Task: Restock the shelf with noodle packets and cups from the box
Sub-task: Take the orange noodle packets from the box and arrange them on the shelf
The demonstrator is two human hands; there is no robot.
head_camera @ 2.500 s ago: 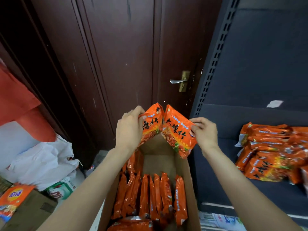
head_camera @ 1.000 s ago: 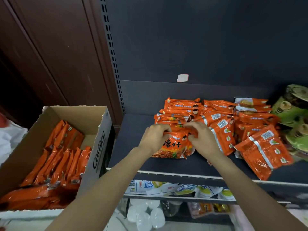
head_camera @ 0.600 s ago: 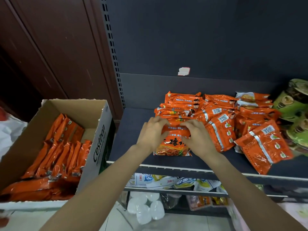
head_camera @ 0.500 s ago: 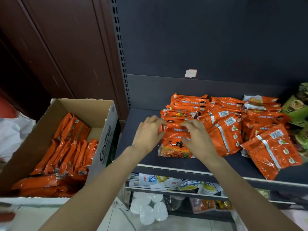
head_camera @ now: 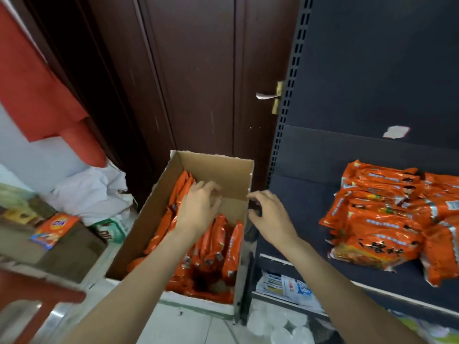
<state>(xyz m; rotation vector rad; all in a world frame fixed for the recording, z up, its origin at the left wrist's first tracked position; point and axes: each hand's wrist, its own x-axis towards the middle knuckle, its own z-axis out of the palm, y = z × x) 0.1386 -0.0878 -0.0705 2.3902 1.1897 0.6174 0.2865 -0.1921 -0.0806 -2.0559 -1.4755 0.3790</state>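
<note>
Nothing is being held — the left hand [head_camera: 201,209] is hovering loosely open over the packets [head_camera: 211,244] in the box [head_camera: 238,175]; the right hand [head_camera: 269,214], half-curled, is beside its wall. Upright packets beneath the grip are risking being toppled or crumpled.

**Counts of What Shows**

One cardboard box [head_camera: 159,214] stands left of the shelf, holding orange noodle packets [head_camera: 216,242] on edge; about ten can be made out, though overlap hides the exact number. On the one dark shelf [head_camera: 298,207] at right lie more orange packets in stacks [head_camera: 377,219], too overlapped to count, at least a dozen. Two hands are in view: the left hand [head_camera: 201,209] and the right hand [head_camera: 268,214]. One door [head_camera: 198,83] with one handle [head_camera: 267,95] stands far behind.
</note>
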